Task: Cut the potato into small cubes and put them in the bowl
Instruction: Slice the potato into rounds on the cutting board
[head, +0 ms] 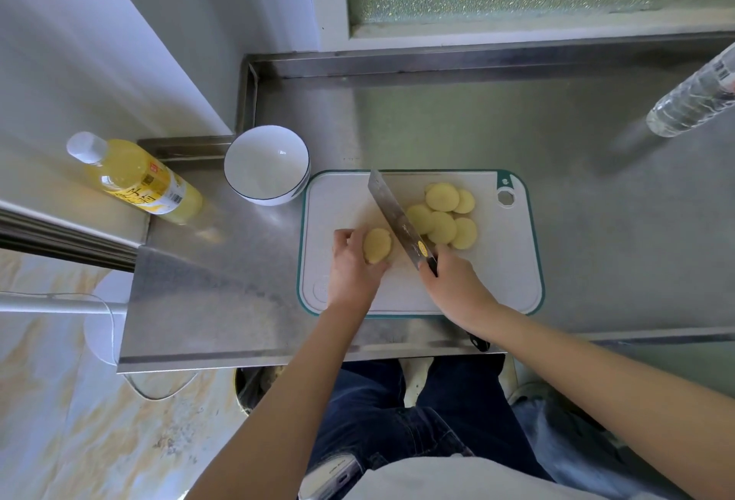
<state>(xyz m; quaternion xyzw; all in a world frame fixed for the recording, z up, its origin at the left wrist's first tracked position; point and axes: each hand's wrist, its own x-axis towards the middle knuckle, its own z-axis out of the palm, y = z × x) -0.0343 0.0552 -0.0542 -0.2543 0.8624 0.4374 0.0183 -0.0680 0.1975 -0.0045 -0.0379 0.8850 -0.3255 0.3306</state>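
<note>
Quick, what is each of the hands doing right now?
Left hand: closed on the potato piece.
Right hand: closed on the knife handle.

Both forearms are bare, no sleeves in view. The person wears dark blue jeans and a pale grey top (only its lower front shows).
</note>
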